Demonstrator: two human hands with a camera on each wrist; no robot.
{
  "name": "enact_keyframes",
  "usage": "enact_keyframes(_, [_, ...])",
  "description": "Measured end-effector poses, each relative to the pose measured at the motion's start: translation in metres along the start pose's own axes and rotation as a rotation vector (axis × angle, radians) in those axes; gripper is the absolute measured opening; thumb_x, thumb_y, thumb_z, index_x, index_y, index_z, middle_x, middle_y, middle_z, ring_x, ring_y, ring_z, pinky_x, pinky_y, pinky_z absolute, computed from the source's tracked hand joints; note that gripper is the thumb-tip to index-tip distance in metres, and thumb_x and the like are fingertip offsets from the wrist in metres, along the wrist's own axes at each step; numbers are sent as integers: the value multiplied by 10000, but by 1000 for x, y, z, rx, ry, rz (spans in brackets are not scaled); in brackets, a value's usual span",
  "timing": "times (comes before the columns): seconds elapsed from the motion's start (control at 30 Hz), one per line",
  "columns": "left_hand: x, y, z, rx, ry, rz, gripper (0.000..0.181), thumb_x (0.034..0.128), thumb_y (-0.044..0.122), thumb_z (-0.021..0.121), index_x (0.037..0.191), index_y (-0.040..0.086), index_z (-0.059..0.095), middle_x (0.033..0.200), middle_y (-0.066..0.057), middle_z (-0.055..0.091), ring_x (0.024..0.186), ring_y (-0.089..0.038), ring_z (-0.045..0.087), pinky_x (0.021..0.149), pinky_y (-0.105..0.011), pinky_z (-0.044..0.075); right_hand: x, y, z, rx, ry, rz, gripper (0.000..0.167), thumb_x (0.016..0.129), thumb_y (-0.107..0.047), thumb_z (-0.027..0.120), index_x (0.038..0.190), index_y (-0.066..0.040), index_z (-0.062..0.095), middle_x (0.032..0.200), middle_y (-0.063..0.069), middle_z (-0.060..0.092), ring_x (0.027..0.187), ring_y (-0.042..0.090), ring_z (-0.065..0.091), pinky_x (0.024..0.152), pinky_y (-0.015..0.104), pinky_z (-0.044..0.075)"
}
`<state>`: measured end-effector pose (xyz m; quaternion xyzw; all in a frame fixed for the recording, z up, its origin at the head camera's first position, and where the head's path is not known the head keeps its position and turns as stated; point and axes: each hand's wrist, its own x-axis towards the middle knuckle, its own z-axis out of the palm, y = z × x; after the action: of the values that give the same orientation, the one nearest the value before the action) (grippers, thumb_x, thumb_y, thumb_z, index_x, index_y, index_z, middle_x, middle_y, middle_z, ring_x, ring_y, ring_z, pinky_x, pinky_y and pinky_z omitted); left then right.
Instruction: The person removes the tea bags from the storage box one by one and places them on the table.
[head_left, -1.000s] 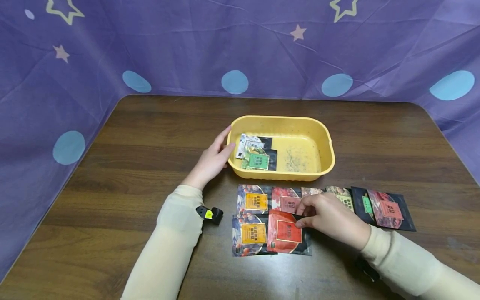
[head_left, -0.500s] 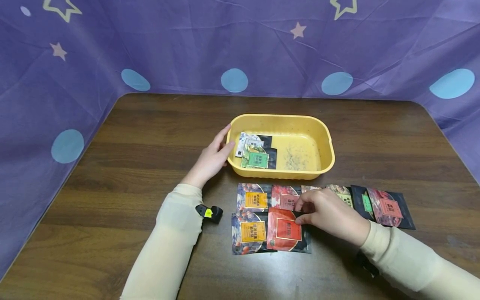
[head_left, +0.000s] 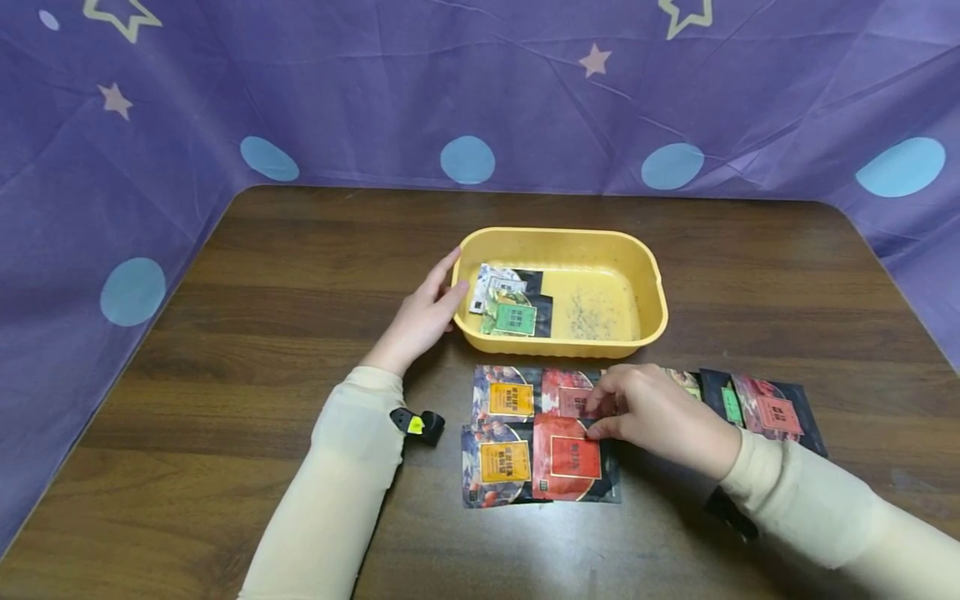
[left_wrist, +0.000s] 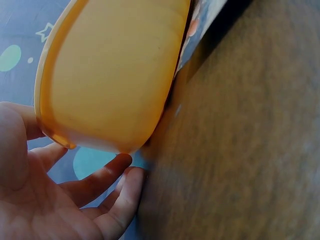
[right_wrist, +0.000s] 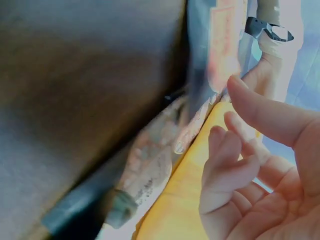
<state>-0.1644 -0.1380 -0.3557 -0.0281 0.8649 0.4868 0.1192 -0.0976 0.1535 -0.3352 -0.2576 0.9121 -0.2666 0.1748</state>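
Note:
My left hand [head_left: 420, 329] holds the left end of a yellow plastic basin [head_left: 651, 308], thumb over the rim; the left wrist view shows the fingers curved against its outer wall. Two flat printed sachets lie overlapping in the basin, a green-labelled one [head_left: 517, 318] and a white one [head_left: 487, 287]. On the table my right hand [head_left: 660, 417] is at the upper right edge of a red sachet [head_left: 573, 458]. Its thumb touches that sachet; in the right wrist view a gap shows between thumb and index fingertips. The red sachet overlaps an orange-labelled sachet [head_left: 504, 462].
A back row along the basin's front holds another orange-labelled sachet [head_left: 510, 396], a pinkish-red one [head_left: 564, 392], a black one with a green label [head_left: 727, 404] and a dark red one [head_left: 776, 412]. My right hand partly hides others. Dark crumbs [head_left: 592, 317] dot the basin floor.
My right hand has slid slightly left, its thumb moving up along the red sachet's edge. My left hand and the basin have stayed in place.

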Motion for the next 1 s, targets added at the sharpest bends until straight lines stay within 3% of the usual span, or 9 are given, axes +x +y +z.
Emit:
enact_keyframes(0.13, [0,-1,1,3,-3,7,560,1054,418,409,1569,422,190,1184,-133,538,947,-251,583,781,-300,515,1,-5,-5,15,-29,31,108,796,-157,828,854,-154,737,752,-78,657,658,71,535,565,225,456])
enact_keyframes(0.43, [2,-2,-1,2,-14,11,572,1057,398,406,1577,408,167,1189,-141,526,943,-255,572,778,-295,500,10,-17,-22,88,-12,22,81,819,-142,813,871,-127,753,737,-44,655,646,118,540,527,258,470])
enact_keyframes(0.7, [2,0,-1,-1,-11,7,567,1058,397,405,1575,410,173,1159,-128,511,906,-251,560,749,-283,485,27,-28,-36,85,87,-45,68,829,-150,802,831,-136,736,712,-56,668,618,118,530,574,263,447])
enact_keyframes(1.0, [-1,5,-3,-21,-2,13,562,1057,389,412,1572,409,189,1195,-141,531,943,-267,567,782,-333,510,60,-32,-45,19,134,-31,84,875,-193,762,909,-117,761,795,11,691,715,174,567,650,310,446])
